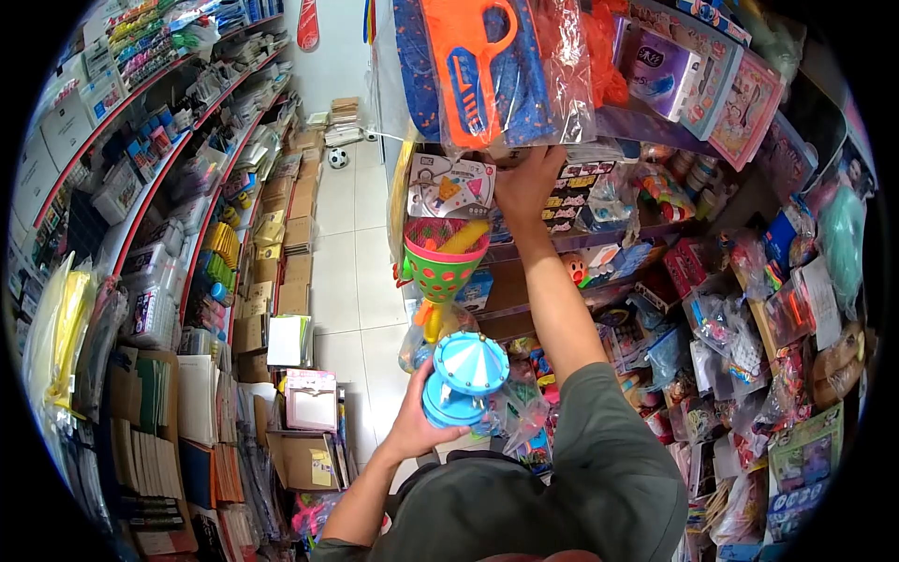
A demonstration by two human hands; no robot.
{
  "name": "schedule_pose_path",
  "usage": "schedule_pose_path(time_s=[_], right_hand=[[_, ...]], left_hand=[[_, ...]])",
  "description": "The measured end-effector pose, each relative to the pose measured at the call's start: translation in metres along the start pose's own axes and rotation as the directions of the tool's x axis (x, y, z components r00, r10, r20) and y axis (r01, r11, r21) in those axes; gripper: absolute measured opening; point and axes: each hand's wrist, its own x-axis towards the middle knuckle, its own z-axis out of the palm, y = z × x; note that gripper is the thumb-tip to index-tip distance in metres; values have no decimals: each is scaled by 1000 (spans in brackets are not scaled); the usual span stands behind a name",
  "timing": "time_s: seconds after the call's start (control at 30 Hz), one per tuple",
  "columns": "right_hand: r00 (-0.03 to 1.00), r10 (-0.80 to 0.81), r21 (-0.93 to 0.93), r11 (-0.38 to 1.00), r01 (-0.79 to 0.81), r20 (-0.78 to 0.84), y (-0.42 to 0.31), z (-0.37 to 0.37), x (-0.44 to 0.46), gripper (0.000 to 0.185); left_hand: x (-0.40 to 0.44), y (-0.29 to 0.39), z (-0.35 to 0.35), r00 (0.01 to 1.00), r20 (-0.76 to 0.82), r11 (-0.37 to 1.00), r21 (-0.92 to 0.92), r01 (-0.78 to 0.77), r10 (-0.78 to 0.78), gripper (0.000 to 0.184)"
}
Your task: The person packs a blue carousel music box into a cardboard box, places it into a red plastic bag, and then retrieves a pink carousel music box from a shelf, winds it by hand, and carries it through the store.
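My left hand (412, 429) is wrapped round a blue toy carousel (471, 363) with a pointed, striped roof, held upright in front of my body. My right hand (529, 187) reaches into the shelf beside a white boxed toy (449, 187) with colourful pictures on its front. Its fingertips are hidden under the upper shelf edge, so what they touch cannot be seen. Above it hangs a bagged orange and blue toy gun (478, 80). Just below the box is a green and pink perforated toy cup (445, 262) with a yellow handle.
Crowded toy shelves (646, 225) run along my right, with many bagged toys. On the left, long shelves (154, 197) hold stationery, with boxes and papers on the floor below. A tiled aisle (339, 286) lies between, with a football (338, 158) at its far end.
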Motion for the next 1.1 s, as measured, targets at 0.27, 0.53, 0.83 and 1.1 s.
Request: schedule_pose_path(time_s=[0.27, 0.53, 0.83, 1.1], right_hand=[[992, -74, 80, 995, 66, 102, 0, -24, 11, 59], [911, -4, 76, 997, -30, 412, 26, -76, -29, 45], [860, -71, -105, 984, 142, 505, 9, -79, -42, 66], [950, 0, 55, 998, -18, 312, 6, -48, -49, 67]], left_hand=[[48, -11, 3, 991, -24, 935, 334, -117, 133, 120], [48, -5, 24, 1000, -27, 999, -36, -10, 9, 118], [45, 23, 26, 993, 14, 983, -140, 118, -117, 119], [38, 5, 29, 995, -15, 981, -170, 97, -101, 121]])
